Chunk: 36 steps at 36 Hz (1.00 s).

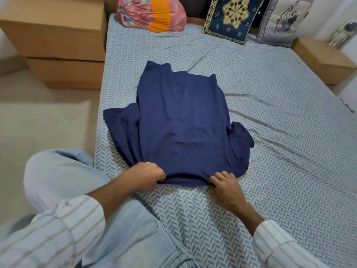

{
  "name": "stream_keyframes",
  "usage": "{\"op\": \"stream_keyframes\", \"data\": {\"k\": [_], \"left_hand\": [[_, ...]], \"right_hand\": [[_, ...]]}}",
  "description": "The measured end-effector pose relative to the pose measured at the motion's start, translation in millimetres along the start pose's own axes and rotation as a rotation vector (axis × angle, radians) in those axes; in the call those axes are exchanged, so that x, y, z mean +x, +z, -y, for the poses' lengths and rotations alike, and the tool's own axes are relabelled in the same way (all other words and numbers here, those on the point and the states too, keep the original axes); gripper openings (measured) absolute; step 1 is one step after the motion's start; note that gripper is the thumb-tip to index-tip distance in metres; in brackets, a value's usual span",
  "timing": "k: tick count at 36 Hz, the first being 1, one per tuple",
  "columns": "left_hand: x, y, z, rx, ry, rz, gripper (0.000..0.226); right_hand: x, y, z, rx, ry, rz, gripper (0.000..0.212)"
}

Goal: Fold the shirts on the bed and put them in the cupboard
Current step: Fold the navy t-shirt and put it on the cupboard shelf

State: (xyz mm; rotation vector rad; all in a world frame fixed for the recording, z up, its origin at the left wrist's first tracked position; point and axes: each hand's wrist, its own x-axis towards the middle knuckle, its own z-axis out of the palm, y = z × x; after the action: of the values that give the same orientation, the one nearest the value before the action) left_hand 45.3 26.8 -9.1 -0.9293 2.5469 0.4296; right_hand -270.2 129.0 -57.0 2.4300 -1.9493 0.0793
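A navy blue shirt (181,120) lies spread on the bed (280,151), which has a grey chevron sheet. The shirt's sides are partly folded inward, with loose cloth bunched at its left and right. My left hand (146,176) grips the shirt's near edge at the left corner, fingers curled into the cloth. My right hand (225,185) pinches the same near edge at the right, fingertips tucked under the hem. No cupboard is in view.
A pink and orange cloth bundle (150,13) and two cushions (231,18) sit at the head of the bed. Wooden bedside units stand at the left (58,41) and right (322,60). My knee in light jeans (63,178) rests by the bed's left edge.
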Motion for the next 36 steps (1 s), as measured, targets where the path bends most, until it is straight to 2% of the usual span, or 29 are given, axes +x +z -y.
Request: {"op": "stream_keyframes", "data": {"k": [7,12,15,19,22,25,27,31,36], "left_hand": [[-6,9,1,-0.148,0.042,0.060,0.018],[-16,9,11,-0.418,-0.072,-0.096,0.014],[-18,4,28,-0.621,-0.262,-0.367,0.012],[-17,6,69,-0.928,-0.682,-0.729,0.008],[-21,2,93,-1.082,-0.951,-0.857,0.009],[-30,6,110,-1.220,-1.170,-0.808,0.006],[-32,11,119,-1.312,-1.238,-0.781,0.005],[-25,18,134,-1.631,-1.211,-0.731,0.013],[-14,19,150,-1.928,-1.148,-0.715,0.047]], "right_hand": [[-13,-9,6,0.058,0.026,0.165,0.019],[10,-19,27,0.081,0.002,0.120,0.025],[38,-23,55,0.168,-0.040,0.043,0.020],[97,-24,117,0.250,-0.148,0.017,0.015],[135,-24,166,0.291,-0.189,0.048,0.020],[170,-24,212,0.261,-0.199,0.178,0.031],[187,-18,233,0.219,-0.186,0.259,0.036],[203,2,247,0.251,-0.152,0.284,0.022],[191,3,243,0.543,-0.280,0.221,0.013]]}}
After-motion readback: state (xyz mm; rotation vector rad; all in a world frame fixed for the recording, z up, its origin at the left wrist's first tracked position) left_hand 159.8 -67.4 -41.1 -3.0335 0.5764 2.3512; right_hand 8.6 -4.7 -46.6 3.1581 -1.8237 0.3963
